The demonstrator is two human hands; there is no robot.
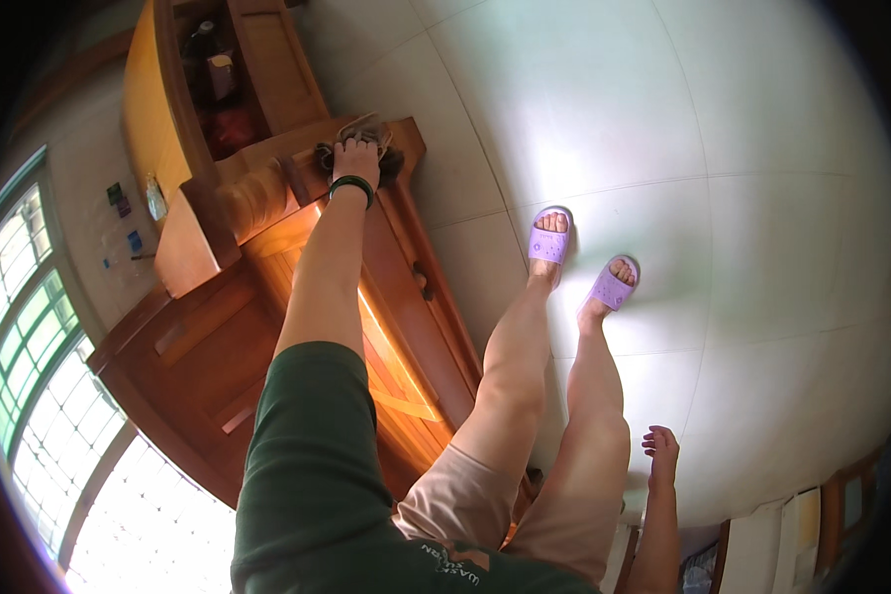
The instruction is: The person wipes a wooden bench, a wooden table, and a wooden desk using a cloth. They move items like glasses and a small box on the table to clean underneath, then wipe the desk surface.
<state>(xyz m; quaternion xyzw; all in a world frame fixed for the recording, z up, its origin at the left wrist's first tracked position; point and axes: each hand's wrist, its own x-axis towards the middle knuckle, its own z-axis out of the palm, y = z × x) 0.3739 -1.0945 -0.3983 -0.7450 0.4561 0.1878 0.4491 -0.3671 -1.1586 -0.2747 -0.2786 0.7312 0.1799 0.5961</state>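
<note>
My left hand point(356, 162), with a dark green bangle at its wrist, holds a crumpled dark grey-brown cloth point(392, 162) against the wooden armrest point(297, 182) of a bench. Part of the cloth is hidden under my palm. Loose edges or strings of it stick out past my fingers. The bench's slatted seat point(390, 371) and panelled backrest point(200, 379) lie along my left side. My right hand point(662, 447) hangs low at my right, over the tiled floor, with nothing in it and its fingers loosely apart.
Beyond the armrest stands a wooden cabinet point(286, 67) with dark bottles point(221, 70) in its open compartment. A clear bottle point(155, 199) stands near the wall. Barred windows point(37, 356) are at left. My purple slippers point(549, 241) rest on pale floor tiles point(624, 134).
</note>
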